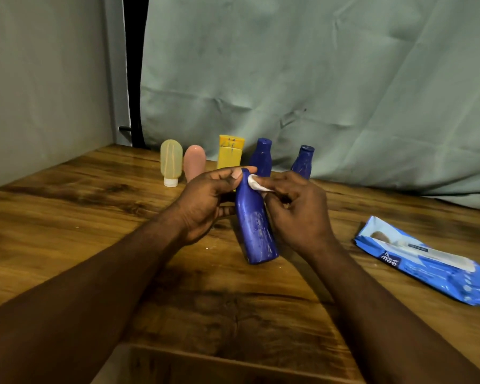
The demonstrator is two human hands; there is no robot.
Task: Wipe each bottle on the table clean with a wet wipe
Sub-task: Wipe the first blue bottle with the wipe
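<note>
My left hand (pixel 205 200) grips a tall blue bottle (pixel 254 225) by its neck, tilted, with its base toward me just above the wooden table (pixel 67 217). My right hand (pixel 294 209) pinches a small white wet wipe (pixel 257 184) against the bottle's neck. Pale smears show on the bottle's lower body. Behind stand a pale yellow tube (pixel 171 162), a pink tube (pixel 194 161), a yellow tube (pixel 230 152) and two more blue bottles (pixel 262 156) (pixel 303 161).
A blue pack of wet wipes (pixel 427 261) lies flat on the table at the right, its flap peeled back. A grey-green cloth (pixel 316 79) hangs behind the table, and a wall closes the left side.
</note>
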